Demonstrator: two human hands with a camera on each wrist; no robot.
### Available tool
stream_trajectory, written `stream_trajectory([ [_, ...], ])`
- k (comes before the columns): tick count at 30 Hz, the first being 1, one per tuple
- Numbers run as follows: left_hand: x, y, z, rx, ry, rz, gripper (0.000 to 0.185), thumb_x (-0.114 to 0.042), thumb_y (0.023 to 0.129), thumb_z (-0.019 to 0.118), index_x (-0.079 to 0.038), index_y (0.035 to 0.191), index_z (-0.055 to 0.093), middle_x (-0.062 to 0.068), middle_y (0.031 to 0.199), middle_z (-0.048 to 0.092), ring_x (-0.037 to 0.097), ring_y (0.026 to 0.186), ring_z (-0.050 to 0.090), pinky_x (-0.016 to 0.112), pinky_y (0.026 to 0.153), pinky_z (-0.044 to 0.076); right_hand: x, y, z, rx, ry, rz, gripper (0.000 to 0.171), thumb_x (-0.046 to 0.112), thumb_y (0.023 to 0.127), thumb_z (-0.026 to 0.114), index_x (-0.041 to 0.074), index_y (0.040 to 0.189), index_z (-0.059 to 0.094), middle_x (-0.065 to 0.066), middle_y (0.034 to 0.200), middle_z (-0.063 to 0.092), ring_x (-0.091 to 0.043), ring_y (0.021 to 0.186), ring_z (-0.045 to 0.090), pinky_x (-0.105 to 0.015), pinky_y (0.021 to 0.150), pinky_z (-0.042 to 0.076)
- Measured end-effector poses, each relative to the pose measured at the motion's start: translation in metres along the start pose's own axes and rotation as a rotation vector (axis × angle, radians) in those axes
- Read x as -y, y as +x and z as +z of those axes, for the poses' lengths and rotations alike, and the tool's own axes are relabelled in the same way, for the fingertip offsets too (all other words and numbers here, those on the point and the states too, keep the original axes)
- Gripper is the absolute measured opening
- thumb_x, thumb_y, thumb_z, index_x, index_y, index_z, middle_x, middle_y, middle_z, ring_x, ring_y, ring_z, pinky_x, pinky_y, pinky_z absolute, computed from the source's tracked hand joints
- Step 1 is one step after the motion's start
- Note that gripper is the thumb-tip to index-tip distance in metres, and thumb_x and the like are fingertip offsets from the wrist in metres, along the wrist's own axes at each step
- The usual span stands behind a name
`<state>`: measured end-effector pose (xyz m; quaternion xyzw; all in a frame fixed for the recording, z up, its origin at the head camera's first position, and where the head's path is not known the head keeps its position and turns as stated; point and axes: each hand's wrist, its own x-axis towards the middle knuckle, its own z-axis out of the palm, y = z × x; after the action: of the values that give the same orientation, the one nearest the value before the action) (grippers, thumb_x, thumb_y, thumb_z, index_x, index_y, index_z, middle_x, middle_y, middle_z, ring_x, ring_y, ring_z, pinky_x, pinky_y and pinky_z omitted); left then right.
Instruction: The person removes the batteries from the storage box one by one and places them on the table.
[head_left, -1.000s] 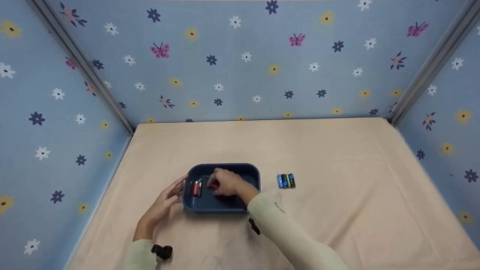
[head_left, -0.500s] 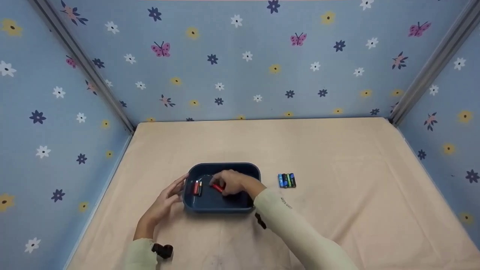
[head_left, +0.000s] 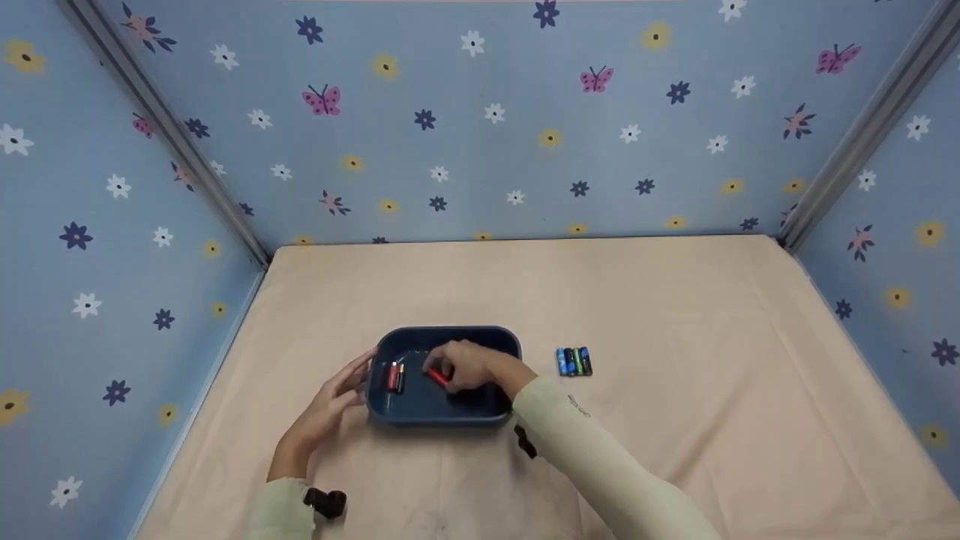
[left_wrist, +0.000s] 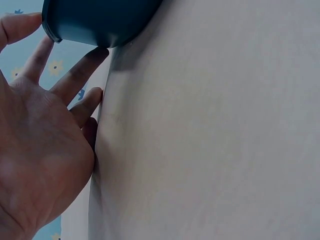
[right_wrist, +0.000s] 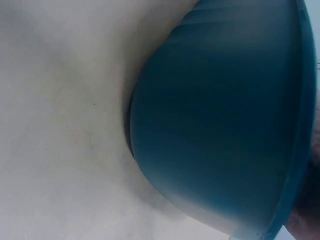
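A dark blue plastic bin (head_left: 442, 420) with rounded corners stands on the table. My right hand (head_left: 469, 365) reaches down into it and pinches a red battery (head_left: 438, 377), which lies slantwise between thumb and fingers. Left of that, a red battery (head_left: 391, 377) and a dark, copper-topped battery (head_left: 400, 379) lie side by side on the bin floor. With extended fingers, my left hand (head_left: 328, 409) touches the bin's left end; the left wrist view shows the palm and fingertips against its wall. In the right wrist view the bin's outer wall (right_wrist: 215, 110) hides most of the hand.
Several batteries (head_left: 574, 361) in blue, black and green lie in a tight row on the table, right of the bin. A cream cloth (head_left: 675, 315) covers the table. Blue flowered panels (head_left: 480, 135) enclose the back and both sides.
My right hand has shifted a little to the right inside the bin, and more of the red battery in its fingers shows. My left hand stays at the bin's left end.
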<state>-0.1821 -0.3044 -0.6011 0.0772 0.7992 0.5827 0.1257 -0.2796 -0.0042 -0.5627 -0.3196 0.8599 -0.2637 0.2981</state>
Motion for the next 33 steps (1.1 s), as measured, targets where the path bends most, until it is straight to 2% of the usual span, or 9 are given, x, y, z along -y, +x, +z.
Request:
stream_trajectory([
  [5,0.001,0.001,0.0,-0.006,0.002,-0.012,0.076,-0.004,0.104,0.045,-0.015,0.179,0.033,0.028,0.18,0.039,0.055,0.165,0.044,0.021,0.108,0.053,0.002,-0.001,-0.004,-0.023,0.056,-0.03,0.053,0.002,0.098,0.081,0.018,0.148,0.074,-0.006,0.113,0.073,-0.012,0.095,0.06,-0.027,0.086,0.05],
  [9,0.001,0.001,0.002,-0.015,0.015,-0.028,0.077,-0.003,0.104,0.046,-0.017,0.179,0.034,0.026,0.181,0.04,0.052,0.166,0.044,0.03,0.115,0.051,0.003,-0.002,-0.006,-0.032,0.099,-0.054,0.054,0.002,0.097,0.082,0.015,0.148,0.073,-0.006,0.113,0.074,-0.012,0.097,0.062,-0.028,0.09,0.052],
  [16,0.0,0.0,0.003,-0.022,0.006,-0.039,0.076,-0.007,0.104,0.049,-0.018,0.179,0.035,0.024,0.182,0.039,0.051,0.167,0.042,0.049,0.127,0.046,0.003,-0.008,-0.003,-0.052,0.13,-0.101,0.053,0.002,0.096,0.084,0.011,0.148,0.073,-0.01,0.111,0.077,-0.009,0.093,0.062,-0.024,0.085,0.051],
  [21,0.0,-0.001,0.004,-0.025,0.004,-0.033,0.078,-0.006,0.103,0.051,-0.016,0.178,0.035,0.024,0.182,0.037,0.051,0.168,0.04,0.065,0.134,0.036,0.004,-0.014,-0.001,-0.1,0.14,-0.144,0.053,0.004,0.096,0.084,0.01,0.148,0.073,-0.012,0.112,0.076,-0.008,0.09,0.061,-0.023,0.083,0.05],
  [26,0.0,-0.001,0.004,-0.029,0.016,-0.026,0.077,-0.005,0.103,0.05,-0.016,0.178,0.036,0.023,0.182,0.038,0.051,0.168,0.042,0.066,0.133,0.036,0.004,-0.019,0.001,-0.177,0.165,-0.163,0.054,0.006,0.096,0.085,0.01,0.148,0.072,-0.01,0.112,0.075,-0.008,0.089,0.06,-0.024,0.084,0.05],
  [33,0.0,0.0,0.002,-0.035,0.008,-0.023,0.078,-0.004,0.102,0.053,-0.015,0.177,0.037,0.022,0.183,0.038,0.05,0.169,0.04,0.068,0.134,0.034,0.005,-0.028,0.003,-0.303,0.27,-0.197,0.053,0.006,0.096,0.085,0.009,0.147,0.071,-0.006,0.108,0.072,-0.007,0.087,0.059,-0.021,0.082,0.05],
])
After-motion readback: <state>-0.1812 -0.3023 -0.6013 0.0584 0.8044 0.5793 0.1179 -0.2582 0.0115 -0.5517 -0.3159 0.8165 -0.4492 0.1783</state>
